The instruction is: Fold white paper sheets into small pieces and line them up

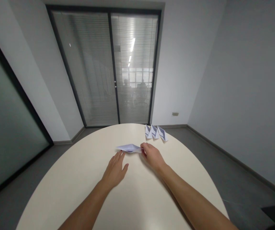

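The folded paper is pale lavender-white, as are three folded pieces at one o'clock. The desk is plain cream; the floor is grey.

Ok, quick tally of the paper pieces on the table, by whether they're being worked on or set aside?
Folded paper in hand: 1, the folded paper pinched at its end by the right hand, with the left hand flat beside it.
Finished folded pieces at the far edge of the table: 3.
Total: 4.
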`<state>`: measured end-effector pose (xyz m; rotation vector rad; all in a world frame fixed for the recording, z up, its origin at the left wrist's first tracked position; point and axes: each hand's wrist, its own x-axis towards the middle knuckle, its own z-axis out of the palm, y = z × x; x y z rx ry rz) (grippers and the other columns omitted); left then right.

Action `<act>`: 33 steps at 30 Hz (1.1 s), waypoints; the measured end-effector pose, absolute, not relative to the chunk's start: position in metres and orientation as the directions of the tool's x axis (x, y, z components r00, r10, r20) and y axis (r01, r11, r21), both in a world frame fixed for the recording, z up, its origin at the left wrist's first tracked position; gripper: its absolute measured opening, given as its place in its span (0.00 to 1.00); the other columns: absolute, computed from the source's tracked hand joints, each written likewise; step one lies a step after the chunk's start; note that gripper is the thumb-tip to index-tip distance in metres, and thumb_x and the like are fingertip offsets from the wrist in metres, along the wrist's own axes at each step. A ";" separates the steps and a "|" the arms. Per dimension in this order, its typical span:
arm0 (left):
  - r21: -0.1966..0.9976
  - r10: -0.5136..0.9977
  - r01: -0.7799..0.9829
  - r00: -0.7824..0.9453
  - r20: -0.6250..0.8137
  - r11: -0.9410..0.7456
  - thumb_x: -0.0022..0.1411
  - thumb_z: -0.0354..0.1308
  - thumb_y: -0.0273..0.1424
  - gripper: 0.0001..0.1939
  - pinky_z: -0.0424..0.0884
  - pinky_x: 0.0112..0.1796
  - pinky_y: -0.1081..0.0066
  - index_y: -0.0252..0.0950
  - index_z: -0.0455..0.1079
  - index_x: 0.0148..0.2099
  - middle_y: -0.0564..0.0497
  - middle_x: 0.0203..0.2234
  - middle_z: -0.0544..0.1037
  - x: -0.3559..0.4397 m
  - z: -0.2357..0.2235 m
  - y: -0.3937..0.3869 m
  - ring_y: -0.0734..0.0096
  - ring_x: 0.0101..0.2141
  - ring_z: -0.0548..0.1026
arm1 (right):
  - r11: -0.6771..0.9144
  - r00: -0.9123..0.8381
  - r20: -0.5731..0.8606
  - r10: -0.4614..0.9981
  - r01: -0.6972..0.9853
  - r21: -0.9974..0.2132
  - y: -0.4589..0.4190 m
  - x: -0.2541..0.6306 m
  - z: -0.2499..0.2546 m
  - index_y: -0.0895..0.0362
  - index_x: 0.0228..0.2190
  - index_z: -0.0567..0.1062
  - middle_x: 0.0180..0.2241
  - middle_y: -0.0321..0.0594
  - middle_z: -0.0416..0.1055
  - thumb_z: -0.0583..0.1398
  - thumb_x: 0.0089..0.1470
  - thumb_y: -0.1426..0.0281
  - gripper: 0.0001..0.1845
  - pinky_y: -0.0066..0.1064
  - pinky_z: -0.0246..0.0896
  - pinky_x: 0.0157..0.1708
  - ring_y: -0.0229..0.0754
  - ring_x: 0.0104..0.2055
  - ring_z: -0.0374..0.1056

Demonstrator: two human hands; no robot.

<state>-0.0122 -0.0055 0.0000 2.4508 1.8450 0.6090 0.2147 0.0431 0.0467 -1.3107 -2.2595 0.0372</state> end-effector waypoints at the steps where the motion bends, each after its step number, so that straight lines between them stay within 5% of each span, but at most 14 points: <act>1: 0.241 0.928 0.922 0.228 0.295 -0.303 0.69 0.47 0.36 0.28 0.55 0.64 0.51 0.29 0.57 0.67 0.35 0.67 0.60 -0.013 0.001 -0.006 0.52 0.66 0.58 | 0.548 -0.431 0.427 0.795 0.812 -0.201 0.042 0.212 0.049 0.56 0.46 0.71 0.41 0.43 0.74 0.53 0.60 0.78 0.14 0.31 0.60 0.42 0.45 0.44 0.69; 4: 0.244 0.936 0.925 0.221 0.275 -0.290 0.70 0.47 0.37 0.27 0.55 0.65 0.51 0.29 0.60 0.66 0.35 0.66 0.61 -0.015 0.004 -0.010 0.52 0.66 0.58 | 0.551 -0.489 0.394 0.778 0.833 -0.053 0.036 0.204 0.051 0.56 0.47 0.72 0.45 0.46 0.72 0.52 0.60 0.80 0.16 0.32 0.60 0.45 0.46 0.47 0.67; 11: 0.228 0.947 0.934 0.221 0.231 -0.274 0.71 0.46 0.38 0.26 0.54 0.65 0.52 0.30 0.63 0.65 0.37 0.66 0.61 -0.022 0.006 -0.017 0.52 0.67 0.57 | 0.505 -0.502 0.319 0.804 0.860 0.079 0.029 0.187 0.045 0.59 0.43 0.77 0.43 0.49 0.73 0.54 0.61 0.78 0.13 0.34 0.63 0.43 0.48 0.45 0.68; 24: 0.239 0.942 0.931 0.214 0.260 -0.277 0.70 0.46 0.38 0.25 0.56 0.64 0.51 0.32 0.64 0.64 0.39 0.66 0.63 -0.023 0.005 -0.007 0.52 0.66 0.59 | 0.451 -0.471 0.192 0.861 0.881 0.142 0.086 0.160 0.058 0.65 0.44 0.78 0.46 0.59 0.73 0.51 0.59 0.82 0.19 0.36 0.67 0.36 0.51 0.43 0.73; 29: 0.244 0.943 0.929 0.217 0.253 -0.279 0.71 0.45 0.38 0.26 0.55 0.65 0.51 0.31 0.63 0.64 0.38 0.66 0.62 -0.020 0.003 -0.001 0.53 0.67 0.58 | 0.421 -0.443 0.232 0.866 0.896 0.139 0.120 0.160 0.053 0.65 0.44 0.80 0.46 0.61 0.74 0.51 0.59 0.81 0.19 0.42 0.63 0.47 0.52 0.45 0.71; 33: 0.258 0.938 0.923 0.213 0.274 -0.285 0.70 0.47 0.38 0.24 0.56 0.64 0.50 0.33 0.64 0.64 0.40 0.66 0.63 -0.018 -0.001 0.005 0.54 0.66 0.59 | 0.413 -0.438 0.295 0.849 0.899 0.145 0.142 0.165 0.044 0.64 0.42 0.81 0.45 0.60 0.75 0.51 0.60 0.79 0.19 0.49 0.50 0.58 0.55 0.52 0.66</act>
